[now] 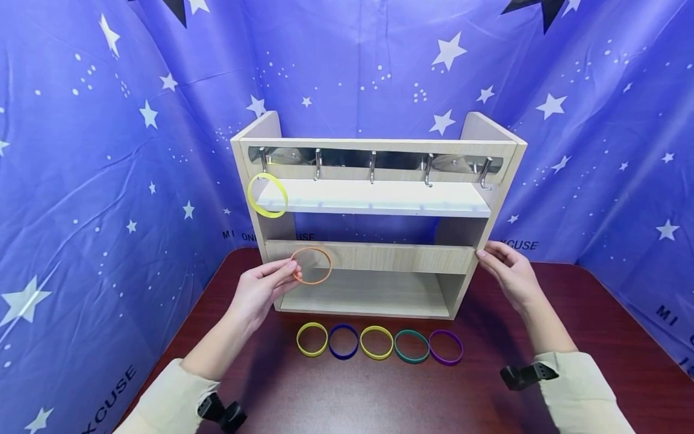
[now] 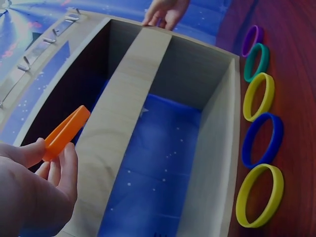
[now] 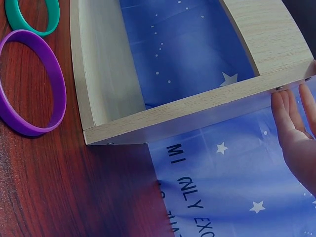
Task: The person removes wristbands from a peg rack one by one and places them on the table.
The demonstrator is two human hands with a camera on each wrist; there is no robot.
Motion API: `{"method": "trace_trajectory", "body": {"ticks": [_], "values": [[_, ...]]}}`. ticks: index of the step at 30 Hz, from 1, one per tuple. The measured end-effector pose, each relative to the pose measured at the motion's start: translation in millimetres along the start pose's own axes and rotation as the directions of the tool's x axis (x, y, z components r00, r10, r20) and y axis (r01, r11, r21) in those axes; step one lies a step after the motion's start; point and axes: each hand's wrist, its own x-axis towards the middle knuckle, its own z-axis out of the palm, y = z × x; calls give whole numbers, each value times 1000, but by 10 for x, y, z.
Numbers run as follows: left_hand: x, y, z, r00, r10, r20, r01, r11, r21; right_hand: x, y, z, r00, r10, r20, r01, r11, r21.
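Note:
My left hand (image 1: 262, 292) pinches an orange rubber wristband (image 2: 68, 132) between thumb and fingers, held in front of the shelf's middle board. At the other side, my right hand (image 1: 512, 277) touches the right side panel of the wooden shelf (image 1: 374, 258), its fingers fairly straight in the right wrist view. A yellow wristband (image 1: 269, 214) hangs from the leftmost hook (image 1: 264, 160). On the table before the shelf lie wristbands in a row: yellow (image 2: 278, 192), blue (image 2: 279, 133), another yellow (image 2: 269, 94), green (image 2: 265, 59) and purple (image 3: 55, 84).
Several metal hooks line a shiny strip (image 1: 344, 158) along the shelf's upper front board. Beneath the shelf is a dark red wooden table (image 1: 368, 398). A blue curtain (image 1: 347, 78) with white stars surrounds the table at the back and sides.

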Motion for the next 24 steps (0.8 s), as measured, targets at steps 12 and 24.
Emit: {"method": "trace_trajectory", "body": {"ticks": [12,24], "values": [[-28,-86,-133,999,-43,4,43,999,27,-8,-3,-3,1000,-5,2,5,1000,3],[-55,-152,-211,997,-67,25,65,996,66,-12,-22,5,1000,1,1,-1,1000,-2]]}}
